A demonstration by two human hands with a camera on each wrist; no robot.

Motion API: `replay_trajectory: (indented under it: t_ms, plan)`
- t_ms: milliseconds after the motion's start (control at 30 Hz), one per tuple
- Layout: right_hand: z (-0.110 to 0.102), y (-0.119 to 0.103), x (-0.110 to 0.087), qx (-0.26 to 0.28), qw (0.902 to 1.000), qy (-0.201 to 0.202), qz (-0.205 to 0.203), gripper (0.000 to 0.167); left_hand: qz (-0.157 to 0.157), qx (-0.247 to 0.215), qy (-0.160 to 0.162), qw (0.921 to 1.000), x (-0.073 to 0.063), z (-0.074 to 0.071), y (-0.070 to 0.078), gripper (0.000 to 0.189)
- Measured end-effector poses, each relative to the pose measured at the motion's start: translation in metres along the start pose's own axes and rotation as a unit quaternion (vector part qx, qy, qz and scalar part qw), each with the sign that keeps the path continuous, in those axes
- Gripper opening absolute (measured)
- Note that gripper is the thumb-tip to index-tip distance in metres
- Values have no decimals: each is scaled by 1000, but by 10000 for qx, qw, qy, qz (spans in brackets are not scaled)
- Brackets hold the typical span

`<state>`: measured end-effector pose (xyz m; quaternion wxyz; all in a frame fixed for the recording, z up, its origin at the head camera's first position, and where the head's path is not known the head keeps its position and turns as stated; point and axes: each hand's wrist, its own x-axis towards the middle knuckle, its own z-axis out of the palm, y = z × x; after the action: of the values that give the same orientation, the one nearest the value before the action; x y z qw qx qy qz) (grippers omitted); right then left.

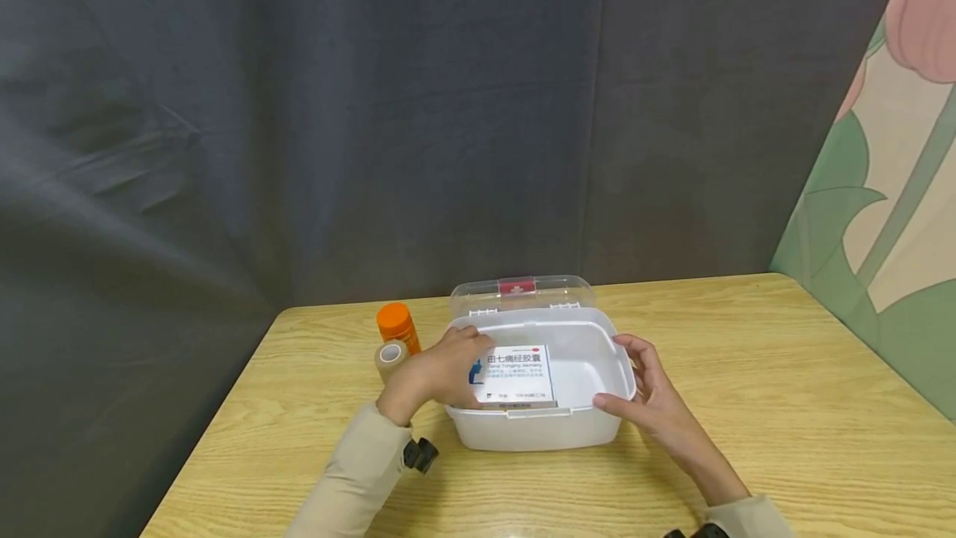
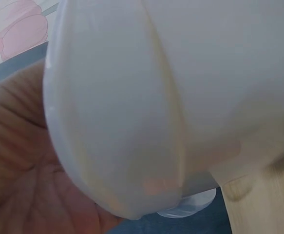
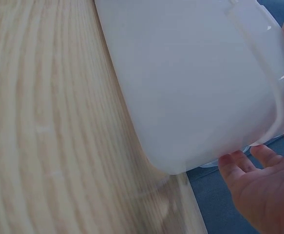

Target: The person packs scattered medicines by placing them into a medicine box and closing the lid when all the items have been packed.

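Note:
A white plastic first-aid box (image 1: 538, 432) stands on the table, its clear lid (image 1: 556, 293) with a red cross label tipped back behind it. Inside, toward the left, lies a white medicine carton (image 1: 523, 376) with Chinese print, face up. My left hand (image 1: 448, 368) reaches over the left rim and grips the carton's left end, thumb in front and fingers behind. That grip is hidden by the box wall (image 2: 112, 97) in the left wrist view. My right hand (image 1: 653, 401) holds the right end by its rim; its fingertips (image 3: 228, 162) touch the outer wall in the right wrist view.
Left of the box, behind my left wrist, stand a bottle with an orange cap (image 1: 396, 322) and a tan tape roll (image 1: 391, 358). The wooden table (image 1: 762, 372) ends at a dark curtain (image 1: 418, 123) behind. A flower-patterned panel (image 1: 896, 189) borders the right.

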<state>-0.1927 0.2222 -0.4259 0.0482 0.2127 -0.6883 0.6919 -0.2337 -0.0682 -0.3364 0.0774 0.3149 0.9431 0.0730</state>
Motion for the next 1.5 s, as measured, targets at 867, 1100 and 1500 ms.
replay_trajectory:
  t_ms: [867,1100,1500]
  plan:
    - [0,0,1,-98,9999,19,8,74,-221,-356,-124,9990,2,-4,-1,71]
    - [0,0,1,-129,9999,42,-33,74,-3,-797,242,9965,-1,-4,-4,76]
    - [0,1,0,-148,9999,52,-33,74,-297,-2186,1387,9655,-13,-7,-14,71]
